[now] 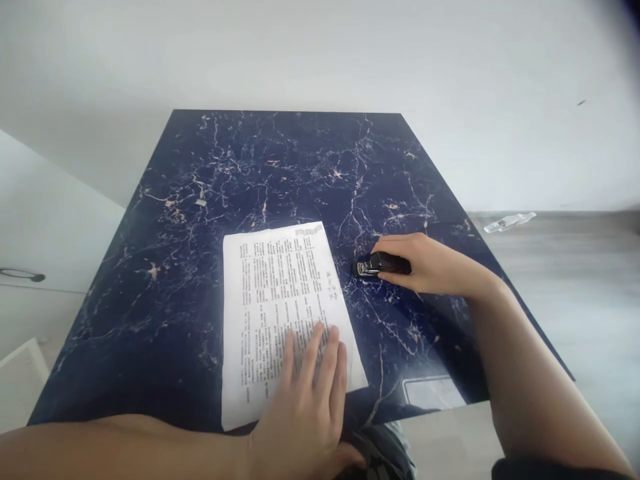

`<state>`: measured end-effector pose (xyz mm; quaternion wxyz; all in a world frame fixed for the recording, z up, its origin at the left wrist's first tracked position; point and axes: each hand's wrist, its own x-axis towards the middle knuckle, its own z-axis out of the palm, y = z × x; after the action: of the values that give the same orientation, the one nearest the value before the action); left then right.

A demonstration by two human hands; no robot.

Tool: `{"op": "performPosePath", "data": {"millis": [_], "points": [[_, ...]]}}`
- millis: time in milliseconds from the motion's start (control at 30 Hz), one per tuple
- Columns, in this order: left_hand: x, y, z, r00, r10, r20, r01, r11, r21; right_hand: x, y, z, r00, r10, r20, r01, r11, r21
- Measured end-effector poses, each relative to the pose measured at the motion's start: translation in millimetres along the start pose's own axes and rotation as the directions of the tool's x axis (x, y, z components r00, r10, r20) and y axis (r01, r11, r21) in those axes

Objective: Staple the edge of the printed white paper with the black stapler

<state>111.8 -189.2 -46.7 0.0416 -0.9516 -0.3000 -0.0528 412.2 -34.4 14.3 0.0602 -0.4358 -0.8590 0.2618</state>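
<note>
Sheets of printed paper (280, 287) lie on the dark blue marbled table, their text turned sideways and some handwriting along the right margin. My left hand (313, 393) rests flat on the lower right part of the paper, fingers stretched out. To the right of the paper, my right hand (415, 263) is wrapped around a black stapler (387, 263). The stapler's front end points left toward the paper and is apart from it. How many sheets are stacked cannot be made out.
The blue table (280, 167) stands against a white wall. At its near edge on the right is a pale, phone-like rectangle (434, 393). A clear plastic piece (510, 222) lies on the floor at the right by the wall.
</note>
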Motion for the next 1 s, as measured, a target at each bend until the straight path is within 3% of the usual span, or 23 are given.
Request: {"op": "performPosePath", "data": {"millis": [233, 433, 733, 867, 1000], "points": [[-12.8, 10.6, -5.2, 0.991, 0.107, -0.087, -0.093, 0.985, 0.146, 0.2, 2.3, 0.7, 1.0, -0.007, 0.002, 0.007, 1.0, -0.025], [-11.5, 10.0, -12.5, 0.988, 0.127, -0.087, -0.108, 0.975, 0.194, 1.0, 1.8, -1.1, 0.999, -0.029, 0.031, 0.029, 1.0, -0.005], [-28.7, 37.6, -4.4, 0.998, -0.005, -0.069, 0.018, 0.981, 0.191, -0.8, -2.4, -0.5, 0.998, -0.04, 0.057, 0.04, 0.999, 0.004], [-25.6, 28.5, -11.0, 0.994, 0.009, -0.111, 0.011, 0.983, 0.184, -1.0, -2.7, -0.6, 0.998, -0.036, 0.06, 0.036, 0.999, -0.004], [-8.6, 5.4, -20.1, 0.998, 0.021, -0.059, -0.009, 0.98, 0.199, -2.2, -5.1, -1.9, 0.997, -0.039, 0.069, 0.039, 0.999, 0.0]]}}
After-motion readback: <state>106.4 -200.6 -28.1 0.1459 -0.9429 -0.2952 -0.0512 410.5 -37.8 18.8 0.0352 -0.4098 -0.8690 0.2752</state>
